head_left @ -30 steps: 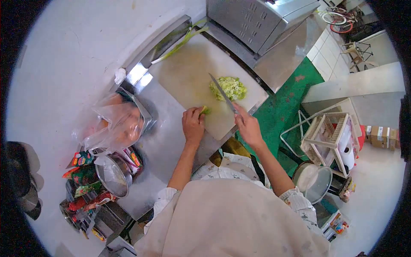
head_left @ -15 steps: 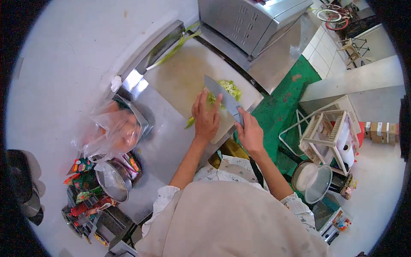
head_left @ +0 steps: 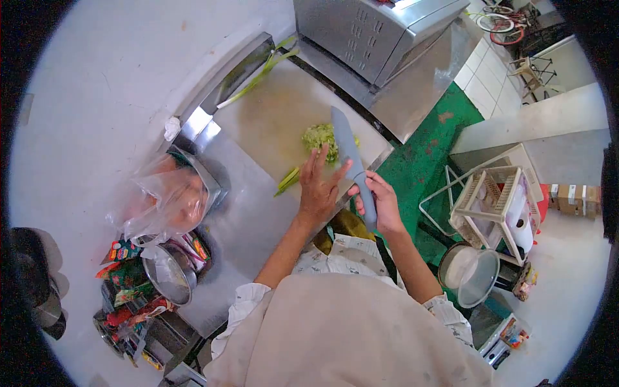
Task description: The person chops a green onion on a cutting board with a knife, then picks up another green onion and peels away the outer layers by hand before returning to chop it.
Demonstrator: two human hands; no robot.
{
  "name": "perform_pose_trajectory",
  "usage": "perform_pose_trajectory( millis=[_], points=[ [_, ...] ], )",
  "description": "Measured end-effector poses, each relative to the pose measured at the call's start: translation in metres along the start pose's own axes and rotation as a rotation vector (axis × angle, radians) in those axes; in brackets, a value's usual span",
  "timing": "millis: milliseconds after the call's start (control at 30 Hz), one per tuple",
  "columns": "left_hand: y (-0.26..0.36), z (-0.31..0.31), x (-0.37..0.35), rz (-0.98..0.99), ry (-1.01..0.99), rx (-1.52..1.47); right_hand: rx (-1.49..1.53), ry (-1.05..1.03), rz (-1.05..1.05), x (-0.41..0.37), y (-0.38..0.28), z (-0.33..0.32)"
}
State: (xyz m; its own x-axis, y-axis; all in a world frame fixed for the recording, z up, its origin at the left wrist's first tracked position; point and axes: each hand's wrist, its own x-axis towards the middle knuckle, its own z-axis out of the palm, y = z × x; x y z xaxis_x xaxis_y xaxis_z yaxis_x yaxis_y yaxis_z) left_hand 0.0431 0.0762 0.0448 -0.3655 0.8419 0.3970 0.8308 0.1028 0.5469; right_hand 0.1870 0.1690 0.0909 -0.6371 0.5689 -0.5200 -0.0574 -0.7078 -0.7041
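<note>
My right hand (head_left: 383, 201) grips the handle of a large knife (head_left: 346, 144), whose flat blade lies tilted over a pile of chopped green onion (head_left: 318, 137) on the pale cutting board (head_left: 274, 119). With fingers spread, my left hand (head_left: 318, 185) rests flat by the blade and the near side of the pile. A short uncut green onion piece (head_left: 287, 180) lies left of that hand. Long green onion stalks (head_left: 258, 76) lie at the board's far corner.
A steel counter (head_left: 248, 216) carries the board. A clear plastic bag (head_left: 169, 197) over a container, a metal bowl (head_left: 170, 275) and colourful packets (head_left: 126, 271) crowd the left. A steel box (head_left: 367, 32) stands behind; a rack (head_left: 493, 203) and pot (head_left: 471, 274) on the floor, right.
The knife went from cutting edge-down to lying flat over the chopped onion. My left hand let go of the stalk, opened, and slid beside the blade; the pile is gathered tighter.
</note>
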Motion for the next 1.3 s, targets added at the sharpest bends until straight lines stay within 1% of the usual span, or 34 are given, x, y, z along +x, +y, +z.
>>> perform_pose_trajectory(
  millis=[100,200,300,367,400,467,567,700,767,900,967,1000,1067,1100,1167,1200,1267,1300],
  points=[
    [-0.006,0.002,0.01,-0.014,0.028,-0.018,-0.03,-0.018,-0.007,-0.002,-0.004,0.0],
    [-0.016,0.0,0.021,0.014,0.036,0.022,-0.041,-0.014,-0.002,-0.008,-0.009,0.001],
    [-0.026,0.003,0.031,-0.039,0.015,0.075,-0.069,-0.009,0.0,-0.015,-0.012,0.001],
    [-0.036,0.007,0.038,-0.128,0.053,0.088,-0.105,-0.015,0.014,-0.019,-0.01,-0.006],
    [-0.04,0.008,0.04,-0.128,0.052,0.088,-0.104,-0.015,0.014,-0.023,-0.01,-0.008],
    [-0.048,0.01,0.042,-0.187,-0.018,0.144,-0.124,-0.043,0.029,-0.029,-0.011,-0.012],
    [-0.051,0.013,0.046,-0.209,0.004,0.082,-0.063,-0.011,0.046,-0.033,-0.011,-0.015],
    [-0.031,0.011,0.038,-0.201,0.033,0.038,-0.064,-0.002,0.046,-0.026,-0.014,-0.015],
    [-0.019,0.009,0.031,-0.151,0.047,-0.068,-0.025,0.038,0.04,-0.022,-0.015,-0.011],
    [0.002,0.0,0.015,-0.143,0.018,-0.102,-0.018,0.043,0.041,-0.014,-0.016,-0.008],
    [0.006,-0.001,0.012,-0.336,-0.001,-0.307,-0.059,0.059,0.024,-0.01,-0.013,-0.009],
    [0.005,-0.002,0.011,-0.338,0.001,-0.306,-0.06,0.057,0.025,-0.009,-0.011,-0.008],
    [0.001,-0.004,0.01,-0.903,0.157,-1.454,-0.261,0.06,-0.073,-0.01,-0.006,-0.006],
    [0.004,-0.01,0.014,-0.902,0.162,-1.454,-0.263,0.057,-0.073,-0.011,-0.001,-0.007],
    [0.012,-0.021,0.023,-0.896,0.261,-1.968,-0.493,0.046,-0.289,-0.011,0.01,-0.01],
    [0.011,-0.021,0.023,-0.895,0.263,-1.968,-0.493,0.044,-0.289,-0.013,0.009,-0.007],
    [0.009,-0.021,0.022,-0.896,0.24,-2.269,-0.811,0.003,-0.344,-0.017,0.004,-0.001],
    [0.009,-0.022,0.022,-0.896,0.24,-2.269,-0.811,0.004,-0.344,-0.014,0.005,-0.003]
  ],
)
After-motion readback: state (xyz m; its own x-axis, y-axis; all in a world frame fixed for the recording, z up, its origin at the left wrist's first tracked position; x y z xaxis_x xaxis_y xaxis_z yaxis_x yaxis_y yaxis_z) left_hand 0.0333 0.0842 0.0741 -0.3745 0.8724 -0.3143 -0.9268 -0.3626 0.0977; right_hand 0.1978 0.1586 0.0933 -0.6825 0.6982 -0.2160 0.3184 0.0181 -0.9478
